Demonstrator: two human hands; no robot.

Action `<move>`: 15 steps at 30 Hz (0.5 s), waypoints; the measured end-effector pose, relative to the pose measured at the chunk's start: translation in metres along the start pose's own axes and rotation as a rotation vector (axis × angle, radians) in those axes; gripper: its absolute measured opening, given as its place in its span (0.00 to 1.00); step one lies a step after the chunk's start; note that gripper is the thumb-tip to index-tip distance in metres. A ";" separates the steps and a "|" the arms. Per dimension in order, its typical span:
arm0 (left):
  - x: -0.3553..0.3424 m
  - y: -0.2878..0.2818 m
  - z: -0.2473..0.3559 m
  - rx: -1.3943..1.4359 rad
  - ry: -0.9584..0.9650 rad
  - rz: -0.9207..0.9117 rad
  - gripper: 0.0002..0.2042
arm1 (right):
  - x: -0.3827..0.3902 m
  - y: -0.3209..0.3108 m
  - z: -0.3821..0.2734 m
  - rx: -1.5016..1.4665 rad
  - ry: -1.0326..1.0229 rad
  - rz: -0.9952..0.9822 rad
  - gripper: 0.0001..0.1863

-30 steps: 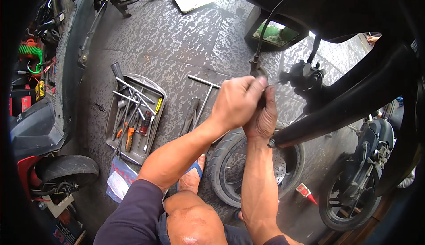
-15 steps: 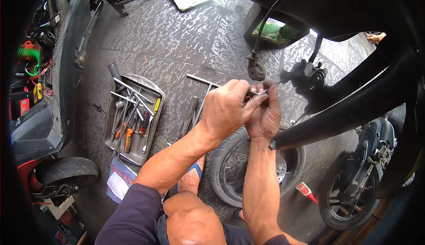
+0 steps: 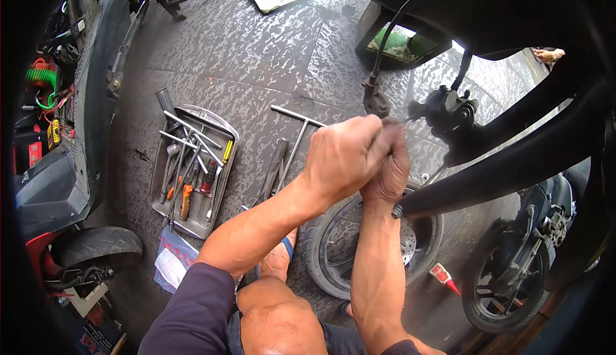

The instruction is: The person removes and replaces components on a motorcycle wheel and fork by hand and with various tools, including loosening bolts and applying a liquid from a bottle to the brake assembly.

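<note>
A round grey metal housing (image 3: 377, 103) on a curving black cable (image 3: 380, 52) hangs just beyond two bare hands meeting in mid-air. The left hand (image 3: 341, 155) curls its fingers against those of the right hand (image 3: 391, 165), also bent; whether they grasp anything cannot be told. To their right are a black metal brake caliper (image 3: 451, 114) and a slanting black tubular fork leg (image 3: 494, 176). Below, a black-tyred wheel (image 3: 316, 262) lies on the mottled grey floor (image 3: 256, 53), a grey tool-filled tray (image 3: 191, 228) to its left.
</note>
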State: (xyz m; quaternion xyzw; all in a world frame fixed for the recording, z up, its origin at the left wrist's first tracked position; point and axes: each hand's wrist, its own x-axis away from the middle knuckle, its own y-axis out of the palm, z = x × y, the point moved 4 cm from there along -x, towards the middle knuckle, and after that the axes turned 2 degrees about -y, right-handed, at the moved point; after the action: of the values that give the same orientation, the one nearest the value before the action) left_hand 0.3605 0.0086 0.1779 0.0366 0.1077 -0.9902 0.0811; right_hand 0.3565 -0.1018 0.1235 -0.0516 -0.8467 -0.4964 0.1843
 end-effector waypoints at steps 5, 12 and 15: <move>0.021 0.012 -0.021 0.999 -0.978 -0.269 0.20 | 0.004 -0.001 -0.003 -0.064 0.098 -0.235 0.15; 0.016 -0.013 0.002 -0.255 0.161 0.137 0.15 | -0.005 -0.008 0.001 -0.079 -0.013 -0.157 0.13; 0.014 -0.009 0.003 -0.300 0.211 0.086 0.15 | -0.009 -0.014 0.003 -0.058 -0.043 -0.140 0.15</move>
State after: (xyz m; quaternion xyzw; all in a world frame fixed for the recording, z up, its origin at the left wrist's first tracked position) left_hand 0.3450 0.0146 0.1811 0.1325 0.2606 -0.9492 0.1162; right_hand 0.3599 -0.1052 0.1072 -0.0081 -0.8374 -0.5310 0.1295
